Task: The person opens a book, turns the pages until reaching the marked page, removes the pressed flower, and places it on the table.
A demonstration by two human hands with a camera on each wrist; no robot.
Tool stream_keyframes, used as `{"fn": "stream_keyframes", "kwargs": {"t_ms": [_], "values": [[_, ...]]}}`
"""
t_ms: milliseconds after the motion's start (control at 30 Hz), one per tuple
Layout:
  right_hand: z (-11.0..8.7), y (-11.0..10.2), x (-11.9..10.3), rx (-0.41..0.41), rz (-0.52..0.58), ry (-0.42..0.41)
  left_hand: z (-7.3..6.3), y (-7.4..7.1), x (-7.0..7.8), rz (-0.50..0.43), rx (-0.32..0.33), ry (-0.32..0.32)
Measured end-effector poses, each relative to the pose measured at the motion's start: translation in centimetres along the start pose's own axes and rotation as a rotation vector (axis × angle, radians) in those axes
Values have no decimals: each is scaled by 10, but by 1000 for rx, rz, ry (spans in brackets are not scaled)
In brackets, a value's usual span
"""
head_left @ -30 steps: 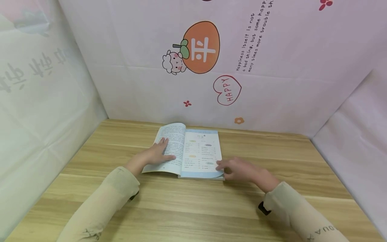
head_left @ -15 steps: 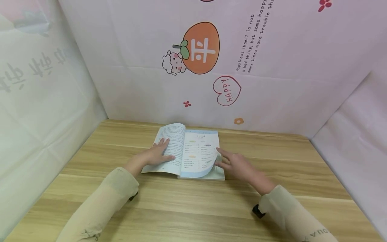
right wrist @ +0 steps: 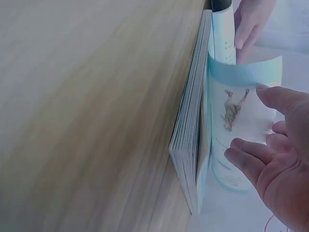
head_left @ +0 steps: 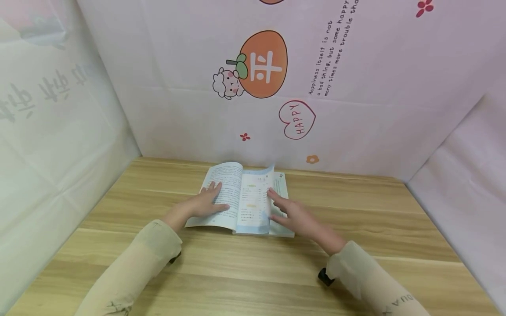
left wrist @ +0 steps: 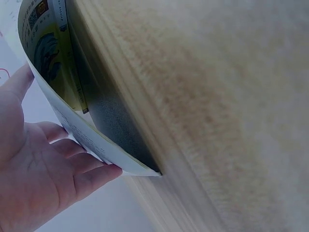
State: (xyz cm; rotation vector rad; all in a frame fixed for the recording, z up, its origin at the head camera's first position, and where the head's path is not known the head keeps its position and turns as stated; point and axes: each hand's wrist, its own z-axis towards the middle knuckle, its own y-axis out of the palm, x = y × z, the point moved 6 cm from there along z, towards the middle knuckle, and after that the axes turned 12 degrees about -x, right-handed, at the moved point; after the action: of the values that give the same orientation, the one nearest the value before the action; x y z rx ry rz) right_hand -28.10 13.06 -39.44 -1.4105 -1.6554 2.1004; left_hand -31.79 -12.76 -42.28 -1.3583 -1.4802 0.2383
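Note:
An open paperback book [head_left: 257, 226] lies on the wooden table. My left hand [head_left: 203, 204] rests on its left page, fingers spread and thumb pointing to the spine. In the left wrist view, that left side of the book [left wrist: 89, 133] bows up from the table beneath the hand. A contents page [head_left: 253, 206] stands half lifted, curving toward the left. My right hand [head_left: 298, 218] has relaxed, slightly bent fingers against the back of this page. From the right wrist, thumb and fingertips meet the page's underside [right wrist: 236, 116], which bears a small printed figure.
Behind the table [head_left: 221, 272] rises a white printed sheet [head_left: 178, 123] with an orange fruit and a heart. White sheets also hang at the left and right sides. The thick block of remaining pages [right wrist: 190, 111] lies flat under the lifted leaf.
My right hand has moved left from the page's lower right corner, pushing the contents page up and over so the page beneath shows. The left hand has stayed put.

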Motion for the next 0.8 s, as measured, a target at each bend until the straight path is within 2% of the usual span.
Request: {"fn": "stream_keyframes", "kwargs": {"t_ms": [133, 367, 600, 800], "values": [[6, 5, -7, -8, -43, -42, 0, -1, 1, 1, 13, 2], [18, 14, -18, -68, -48, -40, 2, -1, 1, -4, 32, 16], [31, 25, -32, -143, -132, -70, 0, -5, 7, -42, 78, 62], [38, 30, -46, -175, -139, -124, -2, -7, 10, -61, 119, 117]]}}
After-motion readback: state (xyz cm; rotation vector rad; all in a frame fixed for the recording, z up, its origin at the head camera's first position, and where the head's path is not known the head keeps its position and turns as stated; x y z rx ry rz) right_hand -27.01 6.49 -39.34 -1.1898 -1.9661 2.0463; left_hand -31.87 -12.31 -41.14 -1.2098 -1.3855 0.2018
